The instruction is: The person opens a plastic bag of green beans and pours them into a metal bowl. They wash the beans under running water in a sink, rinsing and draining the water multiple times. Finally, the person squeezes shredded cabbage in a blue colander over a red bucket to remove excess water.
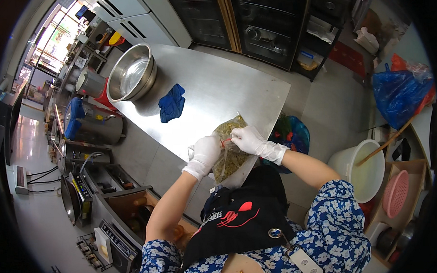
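Note:
A clear plastic bag (228, 165) of greenish-yellow chopped food lies at the near edge of the steel table (215, 83). My left hand (206, 151), in a white glove, is closed on the bag's left side. From the right, my right hand (249, 140), gloved the same way, pinches a thin red tie (225, 142) over the middle of the bag. The tie's far end runs toward my left fingers, which are partly hidden. A crumpled blue cloth (172, 103) rests farther left on the table.
Nested steel bowls (132, 73) stand at the table's far left. Beyond the right edge sit a bag of greens (295, 134) and a white bucket (359, 165) with a wooden stick. Large pots (96, 122) and stoves line the left side.

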The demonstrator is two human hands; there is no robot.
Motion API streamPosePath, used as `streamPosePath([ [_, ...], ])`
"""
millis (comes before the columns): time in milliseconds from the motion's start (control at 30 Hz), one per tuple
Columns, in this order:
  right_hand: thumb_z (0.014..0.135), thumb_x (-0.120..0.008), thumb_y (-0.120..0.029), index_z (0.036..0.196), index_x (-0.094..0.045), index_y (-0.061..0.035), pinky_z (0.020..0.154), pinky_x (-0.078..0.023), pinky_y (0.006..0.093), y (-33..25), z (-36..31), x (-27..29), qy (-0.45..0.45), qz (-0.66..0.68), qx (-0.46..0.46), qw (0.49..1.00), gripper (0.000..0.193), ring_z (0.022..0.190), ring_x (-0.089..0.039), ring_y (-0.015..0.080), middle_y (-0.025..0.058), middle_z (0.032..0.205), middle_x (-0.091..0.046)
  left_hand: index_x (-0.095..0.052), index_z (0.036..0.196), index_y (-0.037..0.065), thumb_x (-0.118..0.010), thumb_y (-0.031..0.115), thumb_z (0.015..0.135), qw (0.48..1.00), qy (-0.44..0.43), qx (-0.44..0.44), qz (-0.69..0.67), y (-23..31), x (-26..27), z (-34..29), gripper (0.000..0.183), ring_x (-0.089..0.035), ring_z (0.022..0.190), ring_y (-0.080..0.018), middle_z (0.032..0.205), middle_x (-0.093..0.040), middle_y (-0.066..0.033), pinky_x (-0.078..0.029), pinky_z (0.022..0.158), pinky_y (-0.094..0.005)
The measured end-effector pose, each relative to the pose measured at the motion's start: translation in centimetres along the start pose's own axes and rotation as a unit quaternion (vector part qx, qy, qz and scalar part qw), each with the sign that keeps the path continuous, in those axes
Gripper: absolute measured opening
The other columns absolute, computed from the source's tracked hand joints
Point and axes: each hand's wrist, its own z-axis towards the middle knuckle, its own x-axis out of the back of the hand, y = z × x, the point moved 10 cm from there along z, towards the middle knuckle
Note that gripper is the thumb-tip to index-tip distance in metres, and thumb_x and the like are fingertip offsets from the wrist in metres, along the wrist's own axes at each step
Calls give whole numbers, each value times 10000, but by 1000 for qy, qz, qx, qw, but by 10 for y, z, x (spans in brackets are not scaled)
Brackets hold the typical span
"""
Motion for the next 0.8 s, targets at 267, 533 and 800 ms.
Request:
streamPosePath([
  [267,814,-597,-207,777,-631,-12,623,-482,332,1,-13,-21,-74,234,-88,965,201,646,-617,198,108,702,-650,-583,860,52,-574,148,791,994,-30,-98,-46,13,6,6,119,-642,678,-319,722,-637,-139,-514,616,-417],
  [533,829,-583,-226,862,-657,-52,715,-489,393,-22,-40,-13,-7,165,-34,986,192,776,-634,309,132,805,-652,-656,866,38,-549,168,845,979,-126,-100,-125,8,-2,46,170,-636,770,-328,797,-653,-166,-502,727,-388],
  [800,810,-634,-114,811,-636,-15,776,-444,323,-32,-41,8,85,189,37,978,98,863,-552,248,91,892,-555,-658,898,-2,-555,139,882,905,-182,-78,-376,-6,-10,38,176,-579,741,-151,790,-653,-80,-475,735,-288],
])
